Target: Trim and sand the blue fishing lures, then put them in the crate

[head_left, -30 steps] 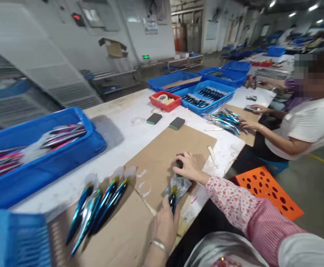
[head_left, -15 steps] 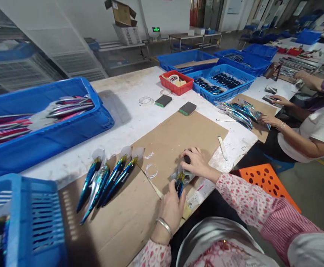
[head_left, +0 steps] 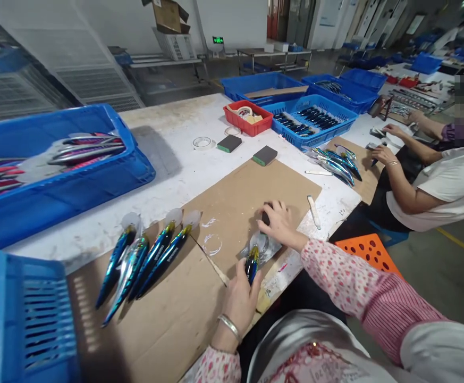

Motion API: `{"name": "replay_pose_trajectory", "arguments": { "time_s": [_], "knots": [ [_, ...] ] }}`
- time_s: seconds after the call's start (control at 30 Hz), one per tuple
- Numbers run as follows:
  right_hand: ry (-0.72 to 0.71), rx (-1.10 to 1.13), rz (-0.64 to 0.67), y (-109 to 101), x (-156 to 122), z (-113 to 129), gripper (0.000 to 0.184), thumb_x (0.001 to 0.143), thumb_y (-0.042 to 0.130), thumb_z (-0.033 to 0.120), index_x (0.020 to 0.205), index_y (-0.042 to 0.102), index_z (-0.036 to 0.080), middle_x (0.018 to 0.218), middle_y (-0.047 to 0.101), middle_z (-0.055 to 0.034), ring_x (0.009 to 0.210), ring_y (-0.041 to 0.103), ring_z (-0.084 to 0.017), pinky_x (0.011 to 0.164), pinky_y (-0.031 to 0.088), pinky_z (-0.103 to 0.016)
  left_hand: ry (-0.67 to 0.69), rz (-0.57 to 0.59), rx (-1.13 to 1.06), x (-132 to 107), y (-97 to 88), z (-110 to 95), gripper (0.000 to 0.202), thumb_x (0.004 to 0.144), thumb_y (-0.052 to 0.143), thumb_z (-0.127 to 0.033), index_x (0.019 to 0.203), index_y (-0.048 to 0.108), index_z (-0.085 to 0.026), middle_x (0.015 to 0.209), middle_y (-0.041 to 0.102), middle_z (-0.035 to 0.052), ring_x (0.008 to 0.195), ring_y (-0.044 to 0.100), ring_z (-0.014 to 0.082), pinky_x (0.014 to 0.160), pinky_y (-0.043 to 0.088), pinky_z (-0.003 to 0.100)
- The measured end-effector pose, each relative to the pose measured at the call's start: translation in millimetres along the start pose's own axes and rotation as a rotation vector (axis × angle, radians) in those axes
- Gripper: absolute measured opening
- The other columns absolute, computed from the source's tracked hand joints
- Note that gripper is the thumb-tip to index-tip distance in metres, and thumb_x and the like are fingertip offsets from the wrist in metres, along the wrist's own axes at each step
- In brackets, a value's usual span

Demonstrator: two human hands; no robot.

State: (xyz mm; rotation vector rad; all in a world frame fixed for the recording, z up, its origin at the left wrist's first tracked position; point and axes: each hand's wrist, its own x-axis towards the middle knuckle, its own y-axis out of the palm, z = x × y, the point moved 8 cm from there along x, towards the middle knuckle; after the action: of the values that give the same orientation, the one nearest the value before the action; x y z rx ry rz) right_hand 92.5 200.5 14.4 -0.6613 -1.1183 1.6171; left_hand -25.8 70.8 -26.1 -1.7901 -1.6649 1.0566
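My left hand (head_left: 240, 299) is closed around a blue-black fishing lure (head_left: 252, 263), whose clear round lip points away from me over the cardboard sheet (head_left: 251, 186). Just beyond that lip, my right hand (head_left: 278, 226) grips a dark sanding block (head_left: 267, 211), partly covered by the fingers. Greyish dust lies on the cardboard under the lure. To the left, several finished-looking lures (head_left: 160, 259) lie side by side, their clear lips facing the far side. Two more sanding blocks, black with green undersides, rest farther back, one (head_left: 265, 155) at the cardboard's edge.
Blue crates of lures (head_left: 136, 154) stand at left and a blue basket (head_left: 48, 319) at near left. A red tray (head_left: 251, 126) and another lure basket (head_left: 315, 139) are at the back. At right, a co-worker (head_left: 439, 186) handles items beside an orange stool (head_left: 369, 254).
My right hand and the sanding block have shifted slightly away from the lure's lip, which shows more fully. My left hand keeps its hold. The co-worker's hands have drawn back from the lure pile.
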Motion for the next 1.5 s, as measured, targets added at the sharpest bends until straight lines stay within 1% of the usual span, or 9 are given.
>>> {"name": "replay_pose_trajectory", "arguments": {
  "time_s": [0.1,0.27,0.4,0.57,0.7,0.87,1.0,1.17,1.5],
  "knots": [
    [-0.112,0.059,0.056,3.2,-5.1,12.1,0.022,0.083,0.057,0.033,0.103,0.06,0.025,0.119,0.05,-0.0048,0.112,0.04,-0.023,0.092,0.036,-0.039,0.008,-0.001,-0.009,0.4,0.6,-0.2,0.043,0.091,0.035,-0.039,0.123,0.041,-0.01,0.094,0.07,0.0157,0.084,0.068,0.027,0.067,0.049,0.034],
    [-0.006,-0.005,0.019,1.1,-2.8,3.6,0.021,0.084,0.055,0.033,0.103,0.06,0.025,0.118,0.05,-0.0048,0.111,0.039,-0.024,0.089,0.037,-0.04,0.015,-0.012,-0.045,0.5,-0.6,0.0,0.043,0.09,0.035,-0.04,0.122,0.042,-0.011,0.093,0.07,0.0143,0.084,0.068,0.0263,0.067,0.049,0.034],
    [-0.123,0.064,0.055,3.8,-7.5,15.0,0.022,0.082,0.058,0.033,0.103,0.061,0.025,0.117,0.051,-0.004,0.111,0.04,-0.023,0.092,0.035,-0.038,0.013,-0.006,-0.075,-0.3,-1.6,1.0,0.044,0.089,0.036,-0.041,0.122,0.042,-0.013,0.093,0.07,0.013,0.085,0.068,0.0256,0.068,0.049,0.033],
    [-0.022,-0.013,0.0,-1.8,-4.5,8.4,0.022,0.083,0.055,0.032,0.104,0.061,0.024,0.12,0.049,-0.0062,0.113,0.038,-0.026,0.09,0.036,-0.041,0.008,-0.02,-0.118,-1.3,-3.7,1.9,0.044,0.09,0.034,-0.042,0.121,0.043,-0.013,0.091,0.07,0.0123,0.083,0.068,0.0249,0.066,0.049,0.032],
    [-0.132,0.035,0.06,3.5,-7.8,17.6,0.023,0.082,0.057,0.033,0.103,0.06,0.026,0.12,0.05,-0.0043,0.113,0.039,-0.024,0.091,0.036,-0.039,0.008,0.005,-0.157,-0.6,-1.8,2.8,0.046,0.089,0.036,-0.044,0.123,0.042,-0.013,0.093,0.069,0.0119,0.086,0.068,0.0244,0.068,0.05,0.032],
    [-0.03,-0.026,0.015,-1.5,-3.4,10.8,0.022,0.083,0.055,0.032,0.103,0.06,0.025,0.119,0.049,-0.0053,0.113,0.038,-0.024,0.091,0.036,-0.041,0.009,-0.04,-0.18,-0.6,-2.7,4.4,0.044,0.089,0.036,-0.043,0.12,0.044,-0.014,0.095,0.069,0.0122,0.085,0.068,0.0243,0.067,0.05,0.033],
    [-0.14,0.023,0.056,2.4,-6.1,20.9,0.021,0.083,0.055,0.033,0.102,0.06,0.026,0.118,0.049,-0.004,0.111,0.039,-0.023,0.09,0.036,-0.039,-0.002,-0.033,-0.168,-0.8,-2.3,4.3,0.045,0.088,0.038,-0.044,0.12,0.045,-0.014,0.089,0.07,0.0111,0.086,0.068,0.0251,0.067,0.05,0.033],
    [-0.037,-0.025,-0.009,-0.9,-0.6,9.1,0.021,0.084,0.054,0.032,0.103,0.059,0.024,0.12,0.049,-0.0063,0.111,0.038,-0.025,0.088,0.036,-0.04,-0.024,-0.007,-0.157,-0.2,-4.1,4.3,0.043,0.089,0.037,-0.043,0.12,0.045,-0.014,0.093,0.069,0.0121,0.086,0.068,0.0255,0.07,0.05,0.035],
    [-0.057,0.0,0.014,-0.2,0.6,13.8,0.02,0.084,0.054,0.031,0.102,0.059,0.024,0.116,0.05,-0.0055,0.11,0.039,-0.025,0.088,0.036,-0.041,-0.012,-0.017,-0.157,1.8,-6.4,0.8,0.044,0.089,0.036,-0.043,0.119,0.045,-0.013,0.092,0.069,0.0125,0.086,0.068,0.0245,0.07,0.051,0.034]
  ]
}}
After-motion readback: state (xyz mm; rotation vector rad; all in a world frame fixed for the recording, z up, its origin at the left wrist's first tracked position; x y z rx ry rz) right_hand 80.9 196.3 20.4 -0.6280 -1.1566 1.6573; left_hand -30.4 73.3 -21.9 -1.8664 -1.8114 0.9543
